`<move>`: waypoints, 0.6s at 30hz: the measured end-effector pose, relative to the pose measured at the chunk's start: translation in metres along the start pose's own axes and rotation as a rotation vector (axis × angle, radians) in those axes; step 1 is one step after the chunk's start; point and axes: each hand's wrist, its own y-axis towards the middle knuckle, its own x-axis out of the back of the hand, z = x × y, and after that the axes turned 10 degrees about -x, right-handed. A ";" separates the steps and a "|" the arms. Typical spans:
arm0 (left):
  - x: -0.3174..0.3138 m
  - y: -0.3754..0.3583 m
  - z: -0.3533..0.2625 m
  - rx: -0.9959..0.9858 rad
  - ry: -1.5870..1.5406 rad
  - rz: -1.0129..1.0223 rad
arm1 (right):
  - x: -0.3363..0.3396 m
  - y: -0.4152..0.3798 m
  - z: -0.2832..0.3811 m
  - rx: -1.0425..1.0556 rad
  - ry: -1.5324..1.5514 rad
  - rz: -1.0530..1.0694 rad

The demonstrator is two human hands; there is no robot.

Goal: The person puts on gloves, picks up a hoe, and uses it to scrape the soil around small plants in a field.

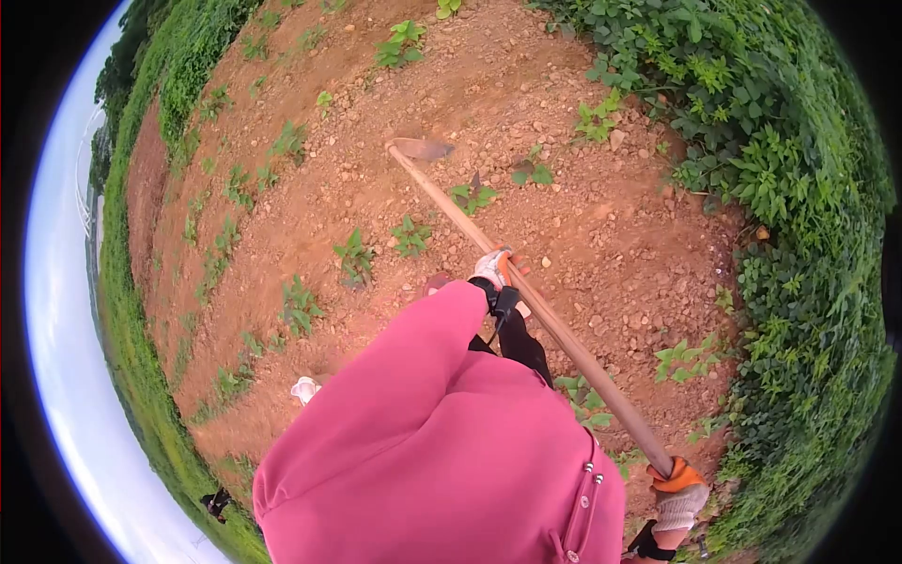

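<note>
A long-handled hoe slants across the view, its wooden handle running from lower right to upper centre. Its metal blade rests on or just above the reddish soil. My left hand, in a white and orange glove, is closed round the middle of the handle. Near the handle's end, at the lower right, my right hand grips it in a similar glove. Small green plants stand close to the blade and handle. Part of the left hand's fingers is hidden behind the handle.
Rows of small plants grow in the stony soil on both sides of the handle. Dense green vines border the right. A white object lies left of my pink top. Grass and sky curve along the left.
</note>
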 end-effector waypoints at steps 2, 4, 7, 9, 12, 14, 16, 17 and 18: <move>-0.012 -0.030 0.039 -0.048 0.142 -0.042 | 0.044 -0.024 0.010 -0.080 -0.090 -0.149; -0.013 -0.049 0.052 0.145 0.076 -0.023 | 0.044 -0.024 -0.025 -0.057 -0.006 -0.273; -0.018 -0.066 0.066 0.084 -0.018 -0.030 | 0.044 -0.004 -0.066 -0.127 -0.095 -0.212; -0.038 -0.080 0.042 0.220 0.025 -0.107 | 0.041 0.016 -0.065 -0.043 -0.183 -0.262; -0.036 -0.065 -0.008 -0.019 0.069 -0.074 | 0.037 0.056 -0.017 0.103 -0.121 -0.359; -0.011 -0.017 -0.046 -0.093 -0.031 -0.053 | 0.032 0.076 0.027 0.185 -0.057 -0.387; -0.007 -0.002 -0.097 -0.098 -0.002 -0.106 | 0.023 0.094 0.069 0.196 0.022 -0.286; 0.005 0.017 -0.116 -0.172 0.045 -0.083 | 0.026 0.099 0.091 0.229 0.012 -0.242; 0.015 0.037 -0.133 -0.247 0.090 -0.060 | 0.031 0.102 0.112 0.263 0.001 -0.199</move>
